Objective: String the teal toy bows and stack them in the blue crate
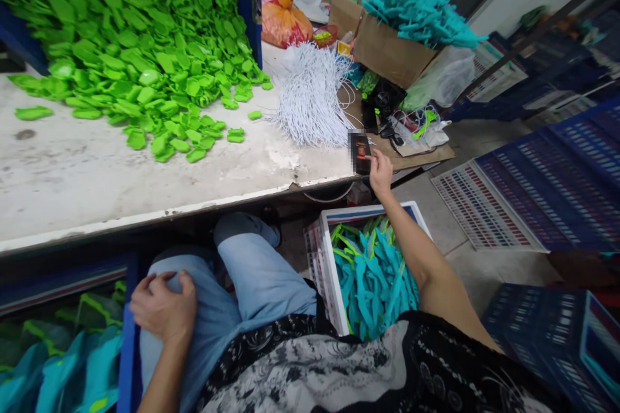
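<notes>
My left hand (165, 306) rests on my left thigh, its fingers loosely bent and apart, holding nothing. My right hand (381, 171) is at the front edge of the table, a finger stretched out onto a dark phone-like device (361, 155) with orange marks on its face. Part of that device is pixelated. Just behind it lies a thick bundle of white cords (312, 97). Bright green plastic pieces (159, 71) spill from a blue bin onto the table's left side.
Below my right arm stands a white crate (341, 310) of teal and green parts. A blue crate (126, 335) with similar parts is at my left. A cardboard box (392, 48) of teal pieces and an orange bag (285, 16) sit behind. Blue crates (547, 181) stand right.
</notes>
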